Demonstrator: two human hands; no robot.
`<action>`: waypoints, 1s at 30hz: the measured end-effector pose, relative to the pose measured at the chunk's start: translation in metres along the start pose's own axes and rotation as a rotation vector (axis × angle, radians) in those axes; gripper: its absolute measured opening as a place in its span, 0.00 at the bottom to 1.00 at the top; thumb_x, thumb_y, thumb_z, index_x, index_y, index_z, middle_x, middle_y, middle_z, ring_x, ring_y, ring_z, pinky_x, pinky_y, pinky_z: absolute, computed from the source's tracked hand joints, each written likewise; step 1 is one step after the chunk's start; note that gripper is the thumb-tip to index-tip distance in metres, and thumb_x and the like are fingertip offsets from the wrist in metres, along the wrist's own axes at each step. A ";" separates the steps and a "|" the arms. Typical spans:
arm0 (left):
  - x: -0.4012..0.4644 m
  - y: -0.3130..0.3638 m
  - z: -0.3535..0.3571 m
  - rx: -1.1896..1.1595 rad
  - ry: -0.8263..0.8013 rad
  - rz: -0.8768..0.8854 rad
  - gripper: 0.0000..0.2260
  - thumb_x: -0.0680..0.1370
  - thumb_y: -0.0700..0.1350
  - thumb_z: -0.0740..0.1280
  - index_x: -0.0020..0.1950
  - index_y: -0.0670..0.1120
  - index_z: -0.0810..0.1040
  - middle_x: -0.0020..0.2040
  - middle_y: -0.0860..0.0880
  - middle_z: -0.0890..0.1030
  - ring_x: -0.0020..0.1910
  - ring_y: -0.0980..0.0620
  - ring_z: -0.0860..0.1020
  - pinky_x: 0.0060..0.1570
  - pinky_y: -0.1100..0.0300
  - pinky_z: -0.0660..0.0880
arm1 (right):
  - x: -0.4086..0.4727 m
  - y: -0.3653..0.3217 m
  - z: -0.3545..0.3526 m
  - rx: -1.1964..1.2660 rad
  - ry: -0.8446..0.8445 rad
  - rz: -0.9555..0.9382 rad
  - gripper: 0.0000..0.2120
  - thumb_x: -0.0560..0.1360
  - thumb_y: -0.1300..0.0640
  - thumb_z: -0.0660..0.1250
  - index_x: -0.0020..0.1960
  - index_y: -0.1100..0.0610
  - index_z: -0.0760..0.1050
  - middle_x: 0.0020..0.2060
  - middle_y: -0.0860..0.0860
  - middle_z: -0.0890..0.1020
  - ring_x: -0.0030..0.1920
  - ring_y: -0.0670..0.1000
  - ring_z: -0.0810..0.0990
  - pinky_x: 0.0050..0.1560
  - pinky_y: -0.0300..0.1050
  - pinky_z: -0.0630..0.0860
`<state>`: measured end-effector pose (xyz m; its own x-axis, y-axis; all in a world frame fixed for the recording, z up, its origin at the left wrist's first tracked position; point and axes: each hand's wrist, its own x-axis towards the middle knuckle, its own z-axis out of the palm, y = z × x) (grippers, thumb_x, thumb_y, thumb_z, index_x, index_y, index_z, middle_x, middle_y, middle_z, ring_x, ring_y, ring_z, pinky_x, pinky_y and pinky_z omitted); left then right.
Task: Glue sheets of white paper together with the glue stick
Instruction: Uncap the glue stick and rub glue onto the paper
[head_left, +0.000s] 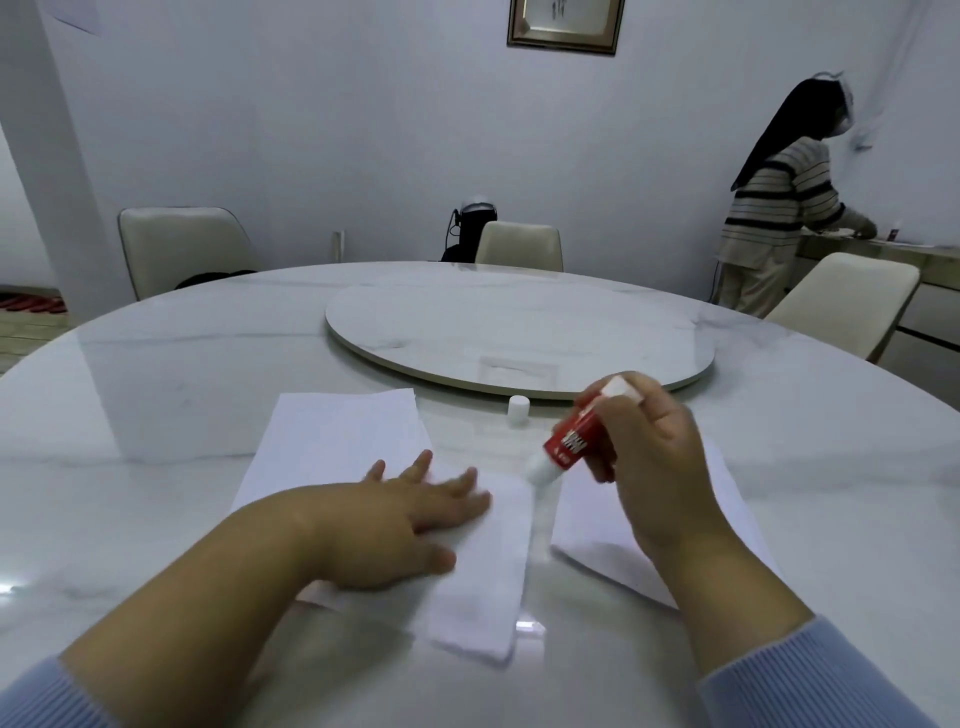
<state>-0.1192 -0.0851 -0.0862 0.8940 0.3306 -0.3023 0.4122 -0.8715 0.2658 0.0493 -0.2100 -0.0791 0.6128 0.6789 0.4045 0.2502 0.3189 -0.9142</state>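
At the lower centre of the frame, glue goes onto a paper sheet on the table (156, 374).

Across the lower half lie white sheets: a big sheet (332, 441) at centre left, a sheet (488, 561) under the left hand, another sheet (587, 519) under the right wrist. The left hand (410, 514) lies flat, fingers spread, pressing its sheet down. The right hand (649, 467) is wrapped round the red glue stick (571, 439), whose white tip meets the sheet's upper right corner. The cap (518, 408) stands just above, near the turntable (519, 327). To do this well, I judge: run steady strokes along the right edge, light pressure (thin paper wrinkles), keeping the left palm firm so nothing slides.
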 end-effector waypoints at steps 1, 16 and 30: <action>-0.005 0.001 -0.004 -0.068 -0.023 0.050 0.25 0.80 0.46 0.57 0.72 0.68 0.54 0.75 0.68 0.41 0.74 0.62 0.35 0.74 0.57 0.35 | 0.002 0.001 -0.002 -0.017 0.087 -0.027 0.07 0.67 0.57 0.58 0.37 0.56 0.74 0.34 0.61 0.76 0.28 0.48 0.69 0.26 0.40 0.68; -0.002 -0.003 0.010 0.025 0.213 -0.212 0.29 0.79 0.61 0.50 0.77 0.57 0.42 0.77 0.57 0.37 0.75 0.56 0.35 0.75 0.54 0.37 | -0.003 0.007 0.019 -0.228 0.001 -0.135 0.04 0.75 0.56 0.62 0.45 0.57 0.73 0.32 0.45 0.82 0.32 0.51 0.74 0.37 0.54 0.75; 0.008 -0.003 0.025 0.141 0.243 -0.212 0.26 0.80 0.60 0.44 0.76 0.58 0.39 0.77 0.59 0.39 0.76 0.59 0.39 0.75 0.52 0.40 | 0.000 0.024 0.031 -0.477 -0.331 -0.067 0.04 0.76 0.54 0.60 0.49 0.48 0.72 0.40 0.49 0.83 0.33 0.44 0.73 0.37 0.38 0.70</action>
<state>-0.1179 -0.0885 -0.1122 0.8135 0.5717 -0.1064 0.5803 -0.8098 0.0861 0.0317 -0.1819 -0.1007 0.3361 0.8625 0.3784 0.6373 0.0876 -0.7657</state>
